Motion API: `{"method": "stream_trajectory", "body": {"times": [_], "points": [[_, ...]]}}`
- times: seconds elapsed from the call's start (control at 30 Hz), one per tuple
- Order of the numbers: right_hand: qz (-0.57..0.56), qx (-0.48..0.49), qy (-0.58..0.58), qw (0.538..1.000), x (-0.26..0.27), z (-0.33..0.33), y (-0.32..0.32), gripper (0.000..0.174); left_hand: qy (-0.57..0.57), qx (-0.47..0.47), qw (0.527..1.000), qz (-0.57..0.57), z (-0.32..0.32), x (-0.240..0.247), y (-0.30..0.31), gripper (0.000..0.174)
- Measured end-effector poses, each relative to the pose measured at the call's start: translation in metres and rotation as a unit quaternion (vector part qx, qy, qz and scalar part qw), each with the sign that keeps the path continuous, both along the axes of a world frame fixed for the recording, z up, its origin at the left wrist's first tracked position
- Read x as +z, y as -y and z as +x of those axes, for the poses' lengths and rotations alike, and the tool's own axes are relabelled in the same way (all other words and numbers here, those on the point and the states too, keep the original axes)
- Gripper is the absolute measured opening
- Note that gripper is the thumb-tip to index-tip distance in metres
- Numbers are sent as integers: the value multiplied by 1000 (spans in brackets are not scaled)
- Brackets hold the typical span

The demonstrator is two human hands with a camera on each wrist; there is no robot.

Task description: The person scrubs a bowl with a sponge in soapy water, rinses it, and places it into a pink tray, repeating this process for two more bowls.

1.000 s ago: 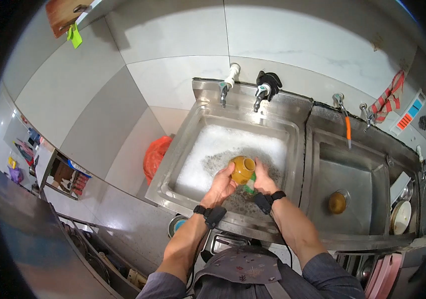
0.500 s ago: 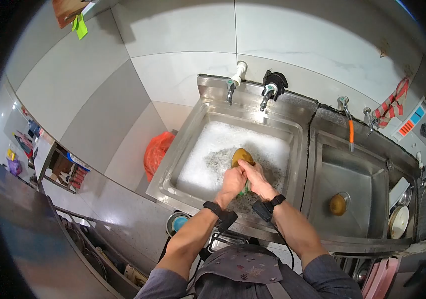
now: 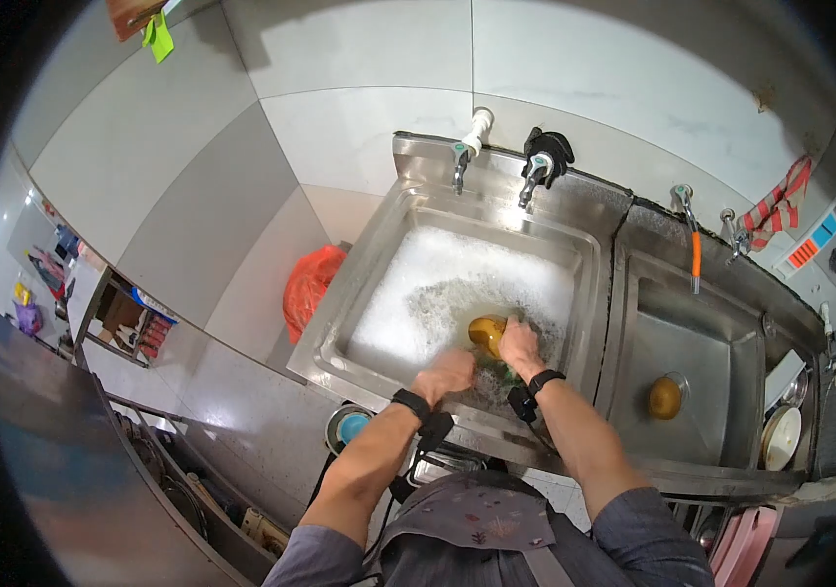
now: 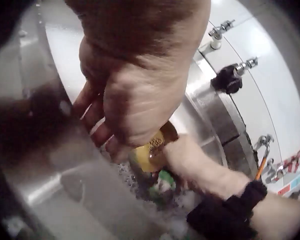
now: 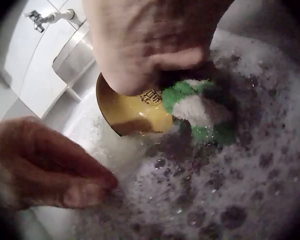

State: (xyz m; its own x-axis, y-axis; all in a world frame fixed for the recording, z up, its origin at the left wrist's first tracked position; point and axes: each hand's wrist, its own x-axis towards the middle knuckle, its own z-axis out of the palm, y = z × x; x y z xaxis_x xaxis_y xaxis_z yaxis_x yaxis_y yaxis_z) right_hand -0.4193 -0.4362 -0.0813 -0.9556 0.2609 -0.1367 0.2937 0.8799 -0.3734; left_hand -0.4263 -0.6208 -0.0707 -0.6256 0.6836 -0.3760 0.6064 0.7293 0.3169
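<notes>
One bare right hand point(image 3: 521, 344) grips a glossy amber-yellow rounded vessel point(image 3: 485, 334) at centre frame, within a soapy steel sink point(image 3: 323, 354); the left hand point(image 3: 445, 375), apart, looks empty. I judge this washing; next calls for the green-and-white soft scrubber point(image 5: 195, 110).

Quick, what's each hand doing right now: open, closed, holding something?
Left hand: open, nothing visible in it.
Right hand: closed, holding the yellow cup; whether it also grips the green-and-white cloth cannot be told.
</notes>
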Motion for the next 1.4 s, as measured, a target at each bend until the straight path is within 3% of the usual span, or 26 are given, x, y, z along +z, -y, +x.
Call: {"method": "stream_trajectory", "body": {"times": [0.17,0.23,0.4,0.47,0.5,0.57,0.6,0.63,0.67,0.7,0.77,0.8,0.83,0.87,0.97,1.0,1.07,1.1,1.17,1.2,1.27,1.4], "points": [[36,5,76,996,-3,2,-11,43,-3,58,995,75,-17,10,30,28],[42,17,67,997,2,0,-9,43,18,113,992,48,-18,37,32,30],[50,90,21,994,42,0,-10,37,-3,146,985,96,-27,37,26,37],[-21,179,-77,981,63,2,-12,35,-15,165,978,129,-27,45,18,39],[-20,178,-80,981,67,0,-13,35,-4,173,973,154,-28,52,14,40],[-152,242,-187,940,75,-2,-16,31,7,178,967,181,-29,66,10,41],[-150,240,-189,940,83,-1,-15,31,96,253,935,228,-29,73,9,39],[-188,176,-154,954,90,1,-11,30,185,324,887,271,-28,79,8,37],[-225,111,-119,961,96,3,-7,33,185,322,888,271,-26,85,5,37],[-224,109,-120,961,92,2,-5,33,169,342,870,313,-23,89,1,31],[-163,-34,6,986,82,-3,0,41,151,361,850,354,-26,82,-6,26],[-162,-31,5,986,70,-7,3,41,24,335,884,325,-33,62,-10,21],[-264,-53,-32,963,51,-11,5,44,-103,304,902,288,-34,50,-11,17],[-364,-78,-70,925,33,-13,6,46,-102,304,903,287,-32,48,-9,17],[-303,-121,-85,941,6,-22,14,44,-48,340,872,349,-29,48,-8,16],[-305,-120,-84,941,-9,-26,13,44,-56,348,876,329,-27,48,-7,19],[-420,-71,-146,893,-33,-36,7,43,-66,357,879,309,-26,46,-7,21],[-420,-71,-145,893,-22,-29,10,43,-52,375,873,309,-26,41,-9,21],[-307,-82,-169,933,14,-15,17,41,-40,393,865,311,-26,41,-11,22],[-307,-81,-168,933,13,-14,17,41,-59,386,871,297,-24,43,-11,21],[-393,-43,-224,891,9,-11,20,36,-77,377,879,281,-21,47,-9,21],[-357,-25,-203,911,-1,-16,12,30,-86,378,878,280,-18,52,-11,19]]}}
